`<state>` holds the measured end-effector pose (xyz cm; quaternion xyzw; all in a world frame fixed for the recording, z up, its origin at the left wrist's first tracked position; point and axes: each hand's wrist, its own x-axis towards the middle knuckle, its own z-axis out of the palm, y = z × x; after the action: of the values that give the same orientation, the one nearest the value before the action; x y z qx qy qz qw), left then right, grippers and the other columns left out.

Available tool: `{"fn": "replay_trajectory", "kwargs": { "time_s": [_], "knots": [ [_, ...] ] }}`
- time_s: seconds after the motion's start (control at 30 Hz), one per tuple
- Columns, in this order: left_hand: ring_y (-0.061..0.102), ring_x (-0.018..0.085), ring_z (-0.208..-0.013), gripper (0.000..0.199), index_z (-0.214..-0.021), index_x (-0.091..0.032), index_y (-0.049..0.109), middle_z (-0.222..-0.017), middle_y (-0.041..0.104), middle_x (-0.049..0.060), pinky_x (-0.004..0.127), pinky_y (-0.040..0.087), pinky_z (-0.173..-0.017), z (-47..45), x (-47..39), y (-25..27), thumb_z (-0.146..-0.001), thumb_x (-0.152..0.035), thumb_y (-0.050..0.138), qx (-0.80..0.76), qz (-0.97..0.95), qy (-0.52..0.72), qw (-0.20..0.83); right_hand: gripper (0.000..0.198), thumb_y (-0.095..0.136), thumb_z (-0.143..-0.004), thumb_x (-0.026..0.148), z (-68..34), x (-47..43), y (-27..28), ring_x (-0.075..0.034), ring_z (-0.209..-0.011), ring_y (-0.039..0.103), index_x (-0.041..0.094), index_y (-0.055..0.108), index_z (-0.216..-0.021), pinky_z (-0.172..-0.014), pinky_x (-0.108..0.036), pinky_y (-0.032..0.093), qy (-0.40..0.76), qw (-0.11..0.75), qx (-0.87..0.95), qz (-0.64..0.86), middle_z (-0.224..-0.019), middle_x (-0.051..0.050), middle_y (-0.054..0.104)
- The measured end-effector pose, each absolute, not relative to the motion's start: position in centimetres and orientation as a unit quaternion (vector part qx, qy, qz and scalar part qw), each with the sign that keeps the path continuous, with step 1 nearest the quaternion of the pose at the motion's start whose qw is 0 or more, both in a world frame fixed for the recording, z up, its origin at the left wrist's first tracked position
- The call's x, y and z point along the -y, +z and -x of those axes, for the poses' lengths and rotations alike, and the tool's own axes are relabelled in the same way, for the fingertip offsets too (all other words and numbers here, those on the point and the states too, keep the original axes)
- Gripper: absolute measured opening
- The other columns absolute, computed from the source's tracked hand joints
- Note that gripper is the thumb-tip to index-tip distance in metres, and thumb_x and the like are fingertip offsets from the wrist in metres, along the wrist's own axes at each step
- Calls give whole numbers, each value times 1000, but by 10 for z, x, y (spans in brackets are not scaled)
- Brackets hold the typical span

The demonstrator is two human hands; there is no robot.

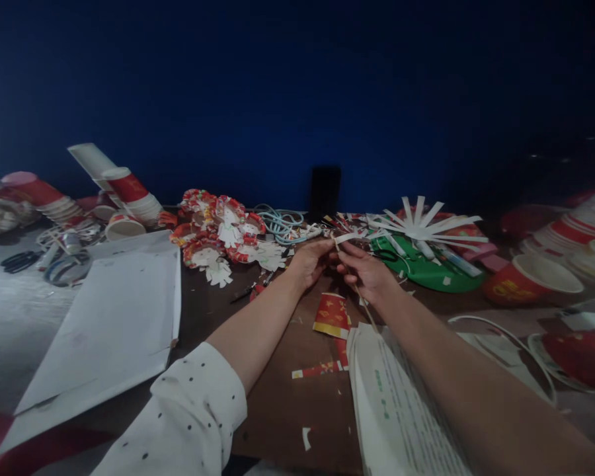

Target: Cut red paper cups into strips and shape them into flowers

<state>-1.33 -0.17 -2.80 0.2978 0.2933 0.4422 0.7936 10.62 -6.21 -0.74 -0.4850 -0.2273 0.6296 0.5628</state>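
White strip (346,238), probably paper, sits between the person's two hands, just above the middle of the cluttered tabletop (277,406). The left hand (310,264) has its fingertips drawn together on the near end of the strip; the right hand (368,271) is curled beside it, gripping a thin stick (365,307) whose upper end reaches up to the strip. The strip looks very light and bendable, easy to crease or tear, so a gentle pinch at its ends suits it best. The stick seems slim and fairly stiff, light too, perhaps liable to roll between the fingers; it is better held close to its top.

Beneath the hands lies a red paper piece (331,314), smooth and slightly curved, with a yellow band. Below it is a narrow red strip (317,369), flat and printed. Printed sheets (391,396) lie under the right forearm, thin and layered. Beyond, a white cut-paper shape (421,230) spreads flat spokes above a smooth green sheet (443,277). Towards the left, crinkled red-and-white paper figures (228,231) crowd together beside a limp, looped pale blue cord (280,225).
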Motion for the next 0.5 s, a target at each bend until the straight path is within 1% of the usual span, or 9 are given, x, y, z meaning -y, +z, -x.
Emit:
{"fn": "replay_trajectory", "kwargs": {
  "time_s": [0.17,0.3,0.4,0.5],
  "knots": [
    [55,8,-51,12,-75,-11,65,-63,63,2,21,43,-53,13,4,-24,-85,-6,59,-319,-301,445,781,43,65,-84,6,-102,63,-8,-7,-52,63,21,66,-124,-36,-10,36,593,570,244,514,-79,-1,74],
    [53,9,-49,9,-73,-12,61,-59,58,0,20,37,-46,11,4,-25,-81,-12,65,-316,-320,440,777,44,64,-86,9,-97,65,-7,-7,-51,64,20,65,-128,-39,-12,41,548,568,272,551,-84,-3,76],
    [54,9,-50,9,-73,-12,62,-60,58,-1,21,40,-48,10,3,-27,-76,-15,70,-316,-334,446,768,44,64,-85,10,-95,65,-7,-7,-51,64,19,67,-128,-40,-13,44,508,570,294,574,-86,-3,76],
    [54,8,-51,8,-71,-11,63,-60,58,-1,21,44,-55,9,3,-28,-75,-15,69,-326,-340,456,755,42,64,-85,11,-93,66,-9,-7,-52,65,19,68,-126,-41,-13,46,483,573,313,583,-87,-3,77]
  ]
}}
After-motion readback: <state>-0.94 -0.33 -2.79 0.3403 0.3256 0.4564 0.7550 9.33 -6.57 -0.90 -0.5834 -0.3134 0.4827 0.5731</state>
